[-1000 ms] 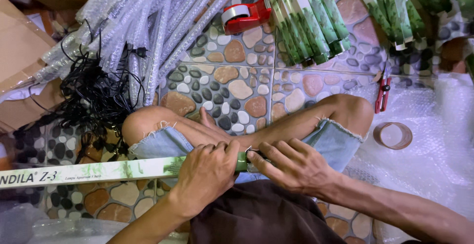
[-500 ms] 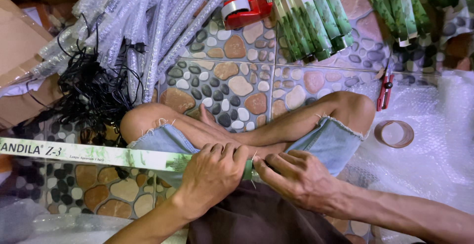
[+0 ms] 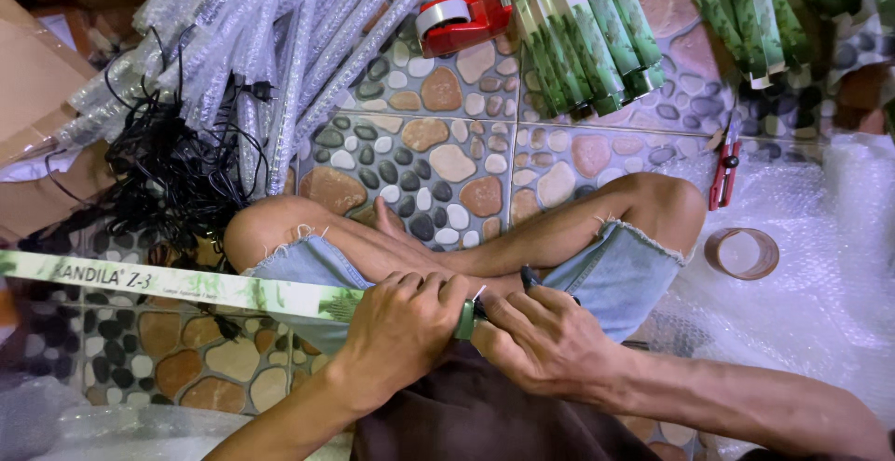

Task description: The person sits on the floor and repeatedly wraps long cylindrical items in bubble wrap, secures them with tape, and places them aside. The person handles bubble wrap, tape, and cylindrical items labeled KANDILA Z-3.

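Note:
I sit cross-legged on a pebble-pattern tiled floor. A long, thin white-and-green printed box (image 3: 186,285) lies across my lap and reaches out to the left. My left hand (image 3: 401,326) is wrapped around its right end. My right hand (image 3: 550,340) meets that same end from the right, fingers pinched at the box's green tip (image 3: 465,319) with something small and dark (image 3: 530,278) sticking up from the fingers; what it is I cannot tell.
Bubble-wrapped long tubes (image 3: 280,41) and a tangle of black cables (image 3: 168,172) lie at upper left. A red tape dispenser (image 3: 463,15) and several green-printed long boxes (image 3: 597,32) lie ahead. A red cutter (image 3: 723,177), a clear tape roll (image 3: 742,252) and bubble wrap (image 3: 820,265) are on the right.
The box's far left end has lifted a little. Both hands have stayed at its right end, with the fingers shifting slightly.

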